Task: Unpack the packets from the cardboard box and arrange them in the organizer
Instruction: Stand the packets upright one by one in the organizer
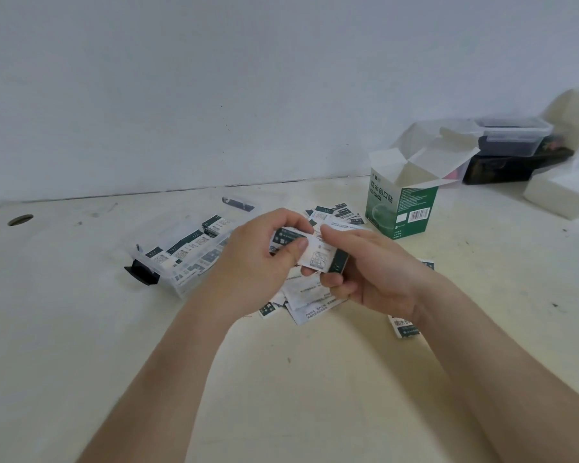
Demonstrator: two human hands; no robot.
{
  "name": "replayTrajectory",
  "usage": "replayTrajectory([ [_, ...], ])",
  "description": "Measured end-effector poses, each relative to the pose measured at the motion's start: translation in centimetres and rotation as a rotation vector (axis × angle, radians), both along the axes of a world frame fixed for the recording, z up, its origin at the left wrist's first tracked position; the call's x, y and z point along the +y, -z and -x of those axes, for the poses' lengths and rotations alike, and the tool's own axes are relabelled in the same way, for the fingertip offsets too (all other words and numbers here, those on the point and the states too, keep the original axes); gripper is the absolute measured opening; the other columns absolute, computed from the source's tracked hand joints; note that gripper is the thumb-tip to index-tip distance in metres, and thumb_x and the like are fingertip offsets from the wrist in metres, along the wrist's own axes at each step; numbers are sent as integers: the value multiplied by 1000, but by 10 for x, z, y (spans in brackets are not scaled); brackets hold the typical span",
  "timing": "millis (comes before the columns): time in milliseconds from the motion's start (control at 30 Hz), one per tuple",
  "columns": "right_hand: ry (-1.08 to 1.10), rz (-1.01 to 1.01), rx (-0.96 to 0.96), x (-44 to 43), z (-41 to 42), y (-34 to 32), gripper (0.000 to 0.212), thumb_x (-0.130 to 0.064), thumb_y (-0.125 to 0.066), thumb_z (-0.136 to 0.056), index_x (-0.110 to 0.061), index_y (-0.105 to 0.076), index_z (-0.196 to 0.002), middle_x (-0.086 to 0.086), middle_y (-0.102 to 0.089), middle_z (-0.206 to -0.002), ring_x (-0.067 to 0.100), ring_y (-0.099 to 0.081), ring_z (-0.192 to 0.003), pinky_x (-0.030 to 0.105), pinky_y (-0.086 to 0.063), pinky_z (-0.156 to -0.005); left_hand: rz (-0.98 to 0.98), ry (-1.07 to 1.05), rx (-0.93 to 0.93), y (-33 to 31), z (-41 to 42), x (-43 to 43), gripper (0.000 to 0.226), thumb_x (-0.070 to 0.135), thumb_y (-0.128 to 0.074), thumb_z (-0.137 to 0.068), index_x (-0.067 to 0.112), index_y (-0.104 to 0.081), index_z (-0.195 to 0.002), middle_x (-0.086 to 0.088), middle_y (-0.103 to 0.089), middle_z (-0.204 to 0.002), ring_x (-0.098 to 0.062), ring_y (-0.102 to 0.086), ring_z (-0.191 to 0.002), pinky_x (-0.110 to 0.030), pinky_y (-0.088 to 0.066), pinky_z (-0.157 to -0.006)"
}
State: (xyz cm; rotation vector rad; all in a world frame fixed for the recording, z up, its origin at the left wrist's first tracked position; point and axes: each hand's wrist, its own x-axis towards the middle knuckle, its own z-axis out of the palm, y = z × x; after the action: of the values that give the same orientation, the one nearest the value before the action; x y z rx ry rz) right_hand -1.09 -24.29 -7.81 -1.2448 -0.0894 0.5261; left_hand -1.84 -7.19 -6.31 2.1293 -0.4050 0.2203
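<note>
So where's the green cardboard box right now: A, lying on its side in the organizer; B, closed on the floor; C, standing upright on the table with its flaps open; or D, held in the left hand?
C: the green cardboard box stands upright on the table, top flaps open, beyond the right hand.

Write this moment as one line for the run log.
hands: both holding packets | organizer: partly filled | box: open, upright | loose packets: on table

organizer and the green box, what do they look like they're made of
The organizer looks like clear, glossy hard plastic: the packets inside show through its walls, and a black latch sits at one end. The green box looks like thin printed cardboard, matte white inside, its creased flaps standing open.
</note>
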Motion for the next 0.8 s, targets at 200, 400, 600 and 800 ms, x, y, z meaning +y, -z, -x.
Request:
replayTrajectory([
  [200,152,22,9,8,1,4,16,-25,-45,-102,-15,-56,-95,4,-45,-67,11,-32,-45,17,-20,-38,46,5,44,8,4,-14,18,16,-52,-96,30,-63,-97,20,-54,-55,-10,-40,-46,-21,-35,-46],
  [400,167,393,-422,12,13,-9,28,-35,-60,-94,-11,-50,-103,8,-64,-94,25,-62,-65,34,-50,-58,104,-153,37,-3,2,-5,18,18,-58,-92,32,-67,-84,16,-62,-79,-5,-55,-61,-29,-49,-64],
  [600,98,1360,-1224,26,19,-30,33,-42,-66,-85,-25,-43,-102,-7,-51,-95,20,-54,-86,33,-34,-69,126,-163,120,-16,-2,1,21,17,-57,-92,31,-68,-81,11,-66,-73,-7,-55,-61,-28,-47,-66],
  [800,52,1133,-1072,39,14,-47,25,-29,-68,-84,-22,-47,-74,-9,-54,-64,10,-50,-62,27,-40,-59,198,-27,230,-32,7,33,14,16,-65,-89,22,-72,-99,-3,-65,-81,-12,-52,-57,-23,-46,-61],
])
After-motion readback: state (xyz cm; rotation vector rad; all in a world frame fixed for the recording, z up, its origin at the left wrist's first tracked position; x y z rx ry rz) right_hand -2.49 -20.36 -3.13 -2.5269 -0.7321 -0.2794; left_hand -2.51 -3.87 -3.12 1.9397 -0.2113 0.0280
